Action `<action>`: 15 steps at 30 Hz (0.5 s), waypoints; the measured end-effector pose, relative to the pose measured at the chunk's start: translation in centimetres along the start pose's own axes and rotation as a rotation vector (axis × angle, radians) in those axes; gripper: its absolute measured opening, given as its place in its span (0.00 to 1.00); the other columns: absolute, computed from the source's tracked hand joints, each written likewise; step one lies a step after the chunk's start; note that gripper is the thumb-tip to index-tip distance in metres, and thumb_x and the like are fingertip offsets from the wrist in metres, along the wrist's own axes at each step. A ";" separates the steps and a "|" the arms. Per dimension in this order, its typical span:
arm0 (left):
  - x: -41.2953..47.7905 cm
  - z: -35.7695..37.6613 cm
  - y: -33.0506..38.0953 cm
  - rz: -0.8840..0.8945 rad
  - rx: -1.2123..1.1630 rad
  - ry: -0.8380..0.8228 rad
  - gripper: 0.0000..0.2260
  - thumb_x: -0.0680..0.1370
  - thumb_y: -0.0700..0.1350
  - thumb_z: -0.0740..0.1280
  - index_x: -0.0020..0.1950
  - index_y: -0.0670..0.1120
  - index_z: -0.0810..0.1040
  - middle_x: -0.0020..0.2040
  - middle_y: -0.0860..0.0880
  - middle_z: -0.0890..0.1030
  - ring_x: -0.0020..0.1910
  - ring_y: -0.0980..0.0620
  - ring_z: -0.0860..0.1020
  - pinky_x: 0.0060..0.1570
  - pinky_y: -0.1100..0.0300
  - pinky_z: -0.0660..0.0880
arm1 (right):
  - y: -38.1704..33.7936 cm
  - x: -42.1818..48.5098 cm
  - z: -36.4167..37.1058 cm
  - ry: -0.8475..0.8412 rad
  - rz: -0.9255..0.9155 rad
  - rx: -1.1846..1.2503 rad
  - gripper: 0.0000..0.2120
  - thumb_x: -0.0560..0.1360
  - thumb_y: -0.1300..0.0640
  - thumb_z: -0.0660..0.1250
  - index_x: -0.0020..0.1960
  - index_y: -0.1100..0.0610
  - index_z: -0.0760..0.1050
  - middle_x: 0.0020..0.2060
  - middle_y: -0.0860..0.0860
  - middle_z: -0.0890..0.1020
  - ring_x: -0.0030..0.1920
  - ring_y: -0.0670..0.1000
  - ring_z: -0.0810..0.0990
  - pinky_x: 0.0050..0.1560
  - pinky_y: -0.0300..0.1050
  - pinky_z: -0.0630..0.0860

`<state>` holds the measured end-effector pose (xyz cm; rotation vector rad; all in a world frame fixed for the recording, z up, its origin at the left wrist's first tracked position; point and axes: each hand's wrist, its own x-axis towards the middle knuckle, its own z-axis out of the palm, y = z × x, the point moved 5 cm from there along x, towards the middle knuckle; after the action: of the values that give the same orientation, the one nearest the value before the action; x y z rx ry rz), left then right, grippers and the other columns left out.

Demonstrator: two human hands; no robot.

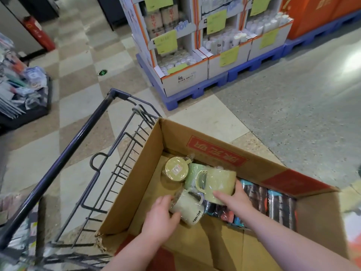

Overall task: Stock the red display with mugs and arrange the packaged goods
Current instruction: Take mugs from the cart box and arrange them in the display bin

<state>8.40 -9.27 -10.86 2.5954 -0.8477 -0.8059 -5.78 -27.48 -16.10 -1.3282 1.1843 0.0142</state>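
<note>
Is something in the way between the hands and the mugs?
Nothing visible. The left hand holds the cream mug, the right hand grips the green mug; only clear wrapping lies between. The cardboard box is open on top.

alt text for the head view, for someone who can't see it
Two hands reach into a brown cardboard box on a dark blue cart: the left hand grips a cream plastic-wrapped mug, the right hand a pale green mug. Dark packaged goods line the box's right side.

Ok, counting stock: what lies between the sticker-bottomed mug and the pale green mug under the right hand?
A mint-green mug, partly behind the pale green mug, in the head view.
</note>
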 end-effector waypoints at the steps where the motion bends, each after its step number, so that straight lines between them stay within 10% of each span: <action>1: 0.2 -0.2 0.1 -0.012 -0.060 -0.006 0.23 0.77 0.52 0.65 0.70 0.50 0.66 0.66 0.51 0.69 0.62 0.53 0.71 0.62 0.59 0.70 | 0.2 -0.6 0.2 -0.026 0.000 -0.001 0.41 0.70 0.52 0.74 0.75 0.50 0.54 0.63 0.53 0.74 0.53 0.53 0.75 0.50 0.45 0.76; 6: 0.8 -0.7 0.9 -0.122 -0.399 -0.054 0.32 0.75 0.54 0.69 0.75 0.50 0.61 0.68 0.47 0.70 0.64 0.50 0.72 0.62 0.52 0.73 | 0.2 -3.7 2.6 -0.234 -0.029 -0.166 0.48 0.66 0.48 0.76 0.76 0.48 0.49 0.64 0.49 0.71 0.62 0.52 0.73 0.65 0.47 0.70; 11: 0.7 -1.9 0.6 -0.154 -0.372 -0.050 0.13 0.77 0.47 0.66 0.61 0.46 0.76 0.51 0.50 0.80 0.46 0.53 0.79 0.43 0.57 0.79 | 0.0 -4.7 5.3 -0.322 -0.054 -0.329 0.48 0.67 0.42 0.72 0.77 0.45 0.46 0.71 0.49 0.68 0.69 0.52 0.65 0.75 0.57 0.45; 15: 0.4 -3.8 -0.7 -0.195 -0.398 0.062 0.05 0.76 0.45 0.68 0.50 0.46 0.78 0.43 0.47 0.81 0.41 0.47 0.80 0.43 0.48 0.79 | -0.5 -4.3 6.6 -0.457 -0.087 -0.257 0.49 0.65 0.39 0.72 0.77 0.45 0.47 0.74 0.48 0.64 0.70 0.50 0.66 0.74 0.53 0.56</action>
<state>11.24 -8.60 -8.33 2.3523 -0.3716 -0.8424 -3.19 -20.26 -14.29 -1.4995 0.7521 0.3981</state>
